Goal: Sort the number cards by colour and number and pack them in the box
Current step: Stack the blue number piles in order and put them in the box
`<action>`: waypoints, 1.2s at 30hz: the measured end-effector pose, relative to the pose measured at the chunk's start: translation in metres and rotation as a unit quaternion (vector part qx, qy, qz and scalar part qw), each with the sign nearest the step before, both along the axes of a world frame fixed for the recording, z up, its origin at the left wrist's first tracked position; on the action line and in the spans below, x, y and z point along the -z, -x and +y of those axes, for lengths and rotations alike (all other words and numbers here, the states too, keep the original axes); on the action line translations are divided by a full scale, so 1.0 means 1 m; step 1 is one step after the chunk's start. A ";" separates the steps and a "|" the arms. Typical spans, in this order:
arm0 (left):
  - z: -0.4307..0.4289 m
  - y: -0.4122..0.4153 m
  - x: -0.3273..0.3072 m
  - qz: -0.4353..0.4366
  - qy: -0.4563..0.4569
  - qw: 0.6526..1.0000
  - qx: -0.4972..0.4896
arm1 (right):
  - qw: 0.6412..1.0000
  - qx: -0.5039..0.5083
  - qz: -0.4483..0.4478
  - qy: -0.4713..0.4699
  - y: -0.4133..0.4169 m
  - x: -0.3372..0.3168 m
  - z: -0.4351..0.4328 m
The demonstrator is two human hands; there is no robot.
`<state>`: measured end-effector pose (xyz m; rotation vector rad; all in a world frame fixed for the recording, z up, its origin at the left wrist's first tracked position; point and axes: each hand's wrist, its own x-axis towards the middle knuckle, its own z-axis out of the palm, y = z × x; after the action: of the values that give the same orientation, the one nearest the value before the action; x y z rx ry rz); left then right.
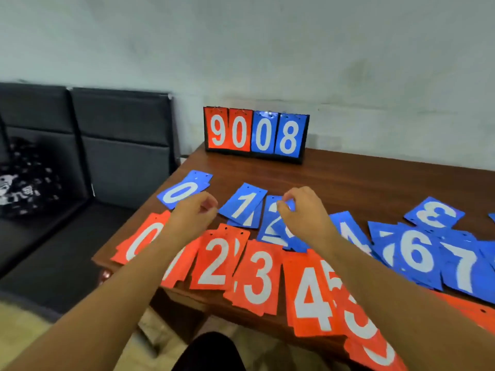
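Number cards lie in rows on the brown table (361, 178). The red row nearest me reads 0 (143, 239), 2 (214, 261), 3 (258, 277), 4 (308, 293) and 5 (356, 317). Behind it lie blue 0 (182, 192), blue 1 (245, 206), blue 2 (272, 227), blue 4 (348, 234), blue 6 (417, 255), blue 7 (460, 269) and an upside-down blue 3 (435, 212). My left hand (192, 214) hovers loosely curled between blue 0 and blue 1, holding nothing. My right hand (302, 207) pinches the top edge of the blue 2 card.
A black flip scoreboard (257, 135) showing red 9 0 and blue 0 8 stands at the table's far edge against the wall. A dark sofa (120, 145) with a patterned bag (24, 180) sits to the left. More red cards (471, 309) lie at the right edge.
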<state>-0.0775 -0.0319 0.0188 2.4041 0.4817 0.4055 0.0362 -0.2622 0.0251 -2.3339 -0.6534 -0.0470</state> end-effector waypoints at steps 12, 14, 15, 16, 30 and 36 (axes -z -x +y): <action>0.115 -0.016 0.026 0.050 0.099 0.989 -0.100 | 0.993 -0.059 0.103 0.003 -0.029 0.014 0.139; 0.123 -0.016 0.010 0.078 0.120 0.984 -0.105 | 0.990 -0.031 0.134 0.017 -0.028 -0.001 0.143; 0.127 -0.015 0.000 0.089 0.133 0.981 -0.107 | 0.988 -0.020 0.150 0.023 -0.025 -0.011 0.144; 0.131 -0.015 -0.009 0.100 0.145 0.978 -0.109 | 0.986 -0.012 0.166 0.031 -0.023 -0.020 0.145; 0.201 -0.075 -0.032 0.243 0.160 0.957 -0.012 | 0.911 0.145 0.385 0.021 0.002 -0.050 0.235; 0.189 -0.111 0.008 0.301 0.095 0.948 -0.024 | 0.859 0.208 0.467 -0.041 -0.027 -0.017 0.286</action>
<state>0.0333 0.1573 0.0111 2.2972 0.8026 -0.3634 0.0635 0.0237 0.0424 -2.0273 0.3340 0.7952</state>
